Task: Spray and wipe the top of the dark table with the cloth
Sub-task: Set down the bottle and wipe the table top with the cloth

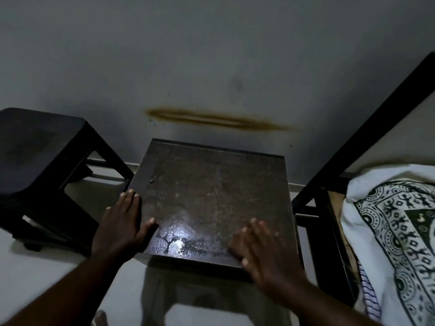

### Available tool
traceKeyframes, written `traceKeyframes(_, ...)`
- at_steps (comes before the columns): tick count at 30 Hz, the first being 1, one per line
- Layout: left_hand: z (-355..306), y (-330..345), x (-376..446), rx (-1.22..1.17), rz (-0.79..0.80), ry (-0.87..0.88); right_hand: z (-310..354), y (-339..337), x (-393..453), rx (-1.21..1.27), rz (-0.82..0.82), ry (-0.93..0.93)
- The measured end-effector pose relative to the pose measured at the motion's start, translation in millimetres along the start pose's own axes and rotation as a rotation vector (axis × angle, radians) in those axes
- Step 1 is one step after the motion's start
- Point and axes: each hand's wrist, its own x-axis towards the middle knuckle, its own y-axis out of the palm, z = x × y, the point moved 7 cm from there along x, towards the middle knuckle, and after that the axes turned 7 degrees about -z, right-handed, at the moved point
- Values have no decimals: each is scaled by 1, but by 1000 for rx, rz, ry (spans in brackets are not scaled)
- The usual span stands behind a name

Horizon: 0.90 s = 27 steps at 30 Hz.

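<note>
A small dark table (211, 184) stands against the wall, its brown top scratched and speckled. Droplets of wet spray shine near the front edge, under a bright reflection. My left hand (122, 222) lies flat on the table's left edge, fingers spread and thumb on the top. Over the front right corner, my right hand (261, 250) rests palm down with its fingers apart, slightly blurred. Neither hand holds anything. No cloth or spray bottle is in view.
A black plastic stool (40, 165) stands to the left of the table. On the right is a dark bed frame (367, 128) with a white patterned pillow (395, 231). The grey wall (211, 55) behind carries a brown smear (216, 118). Pale floor shows below.
</note>
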Motion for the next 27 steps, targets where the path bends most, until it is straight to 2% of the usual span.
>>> traceKeyframes(3,3,4,1,-13,25,-5,17,6,-15,-99,39,-345)
traceKeyframes(5,2,5,0,-23,4,-4,-1,4,-9,-48,78,-424)
traceKeyframes(7,4,6,1,-28,-2,-11,-28,1,18,71,50,-321)
traceKeyframes(11,5,9,-1,-31,-18,-15,-97,-10,77,76,-54,241)
traceKeyframes(13,6,10,0,-19,-24,-16,-108,-17,87,60,-82,403)
traceKeyframes(15,7,12,1,-14,-17,-13,-86,-11,78,99,-68,354)
traceKeyframes(19,7,11,2,-11,-30,-10,16,6,21,105,25,-80)
traceKeyframes(22,6,13,0,-5,-22,-3,31,9,5,59,134,-285)
traceKeyframes(24,6,13,1,-1,-23,2,0,8,18,125,104,-266)
traceKeyframes(27,6,12,1,-4,-25,5,-79,-10,58,171,-36,99)
